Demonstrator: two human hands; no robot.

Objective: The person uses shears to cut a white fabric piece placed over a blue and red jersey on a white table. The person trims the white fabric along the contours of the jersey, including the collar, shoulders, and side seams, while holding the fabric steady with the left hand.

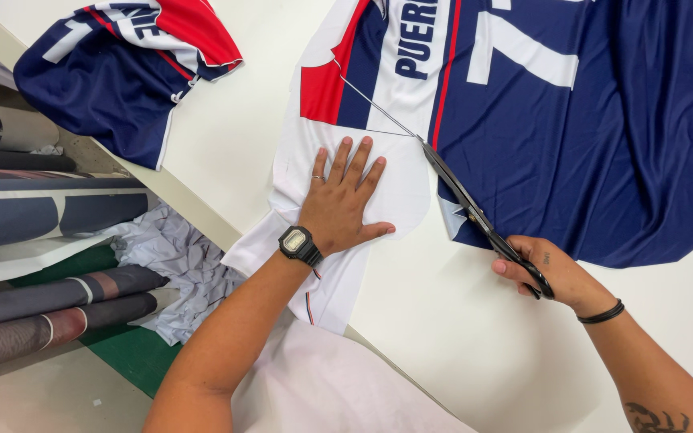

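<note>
Where the printed fabric sheet [571,120] runs past the top and right edges, its full outline is cut off (lettering only partly seen). White table [226,136] carries it; fabric rolls [42,216] and crumpled scraps [178,256] lie below at left, w/ a folded navy piece [122,72] near the table edge. Scissors [463,200], long axis diagonal, tips pointing upper-left. Left hand [338,204] flat, fingers spread, on the white part; right hand [543,269] closed round the scissor handles.

The left hand [338,204] lies flat, palm down, fingers spread and extended forward, forearm angled in from below. The right hand [543,273] is closed in a grip, forearm extending toward the lower right.
</note>
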